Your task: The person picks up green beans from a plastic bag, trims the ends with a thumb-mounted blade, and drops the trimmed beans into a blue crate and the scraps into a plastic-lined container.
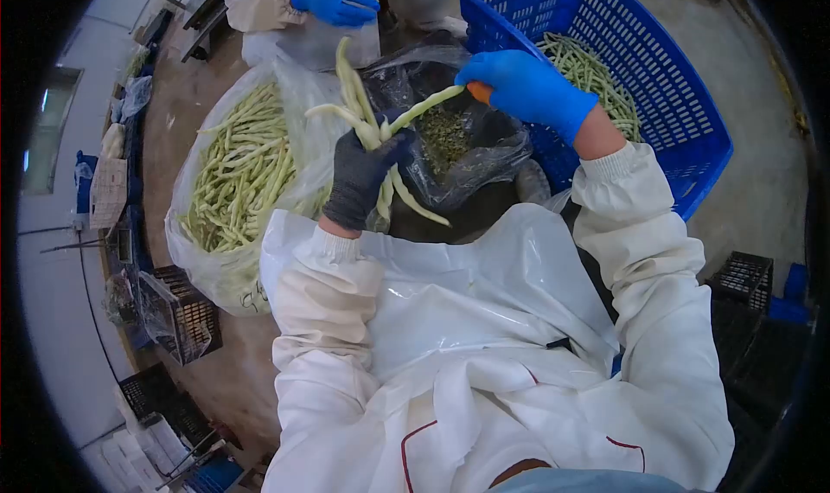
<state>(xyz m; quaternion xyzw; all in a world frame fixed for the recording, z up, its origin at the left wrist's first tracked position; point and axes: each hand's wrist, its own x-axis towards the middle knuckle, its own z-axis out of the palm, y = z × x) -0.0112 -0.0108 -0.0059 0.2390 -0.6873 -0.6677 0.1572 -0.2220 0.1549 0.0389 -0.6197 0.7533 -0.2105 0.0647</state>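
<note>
My left hand [361, 175], in a dark grey glove, is closed around a small bunch of long pale green beans [353, 82]. Their ends stick out above and below the fist. My right hand [529, 88], in a blue glove, grips a small orange-handled tool [480, 92]; its blade or working end does not show. The tip of one bean [430, 105] from the bunch reaches to the right fingers and the tool. Below the hands lies a dark plastic bag [497, 151] with small green trimmings [445, 138] in it.
A clear plastic bag [186, 182] full of green beans stands at my left. At the right is a blue slatted crate [683, 104] with beans [596, 78] inside. A co-worker's blue-gloved hand [335, 2] is across from me. Black crates [186, 316] stand along the left wall.
</note>
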